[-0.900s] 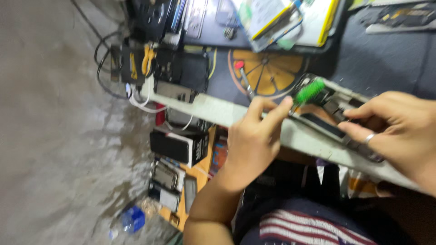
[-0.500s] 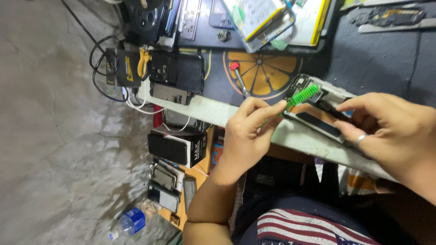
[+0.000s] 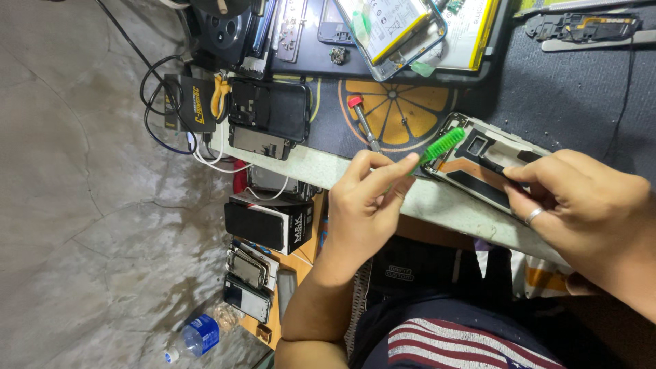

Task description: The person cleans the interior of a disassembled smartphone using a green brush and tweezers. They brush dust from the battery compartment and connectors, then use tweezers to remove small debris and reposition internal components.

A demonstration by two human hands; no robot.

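**Inspection: person's body and clothing**

Left hand (image 3: pixel 365 205): bare, no ring, no glove, no watch seen. The forearm behind it is bare down to the elbow; no sleeve shows on it.

Right hand (image 3: pixel 591 205): bare apart from a plain silver-coloured metal ring (image 3: pixel 534 216), a narrow band worn on one finger. The wrist runs out of the picture at the right edge with no sleeve or strap seen.

Clothing: a dark navy garment with red and white stripes (image 3: pixel 471 342) covers the lap at the lower edge of the head view. The stripes are broad and run in curved bands. Cut and fabric cannot be told.
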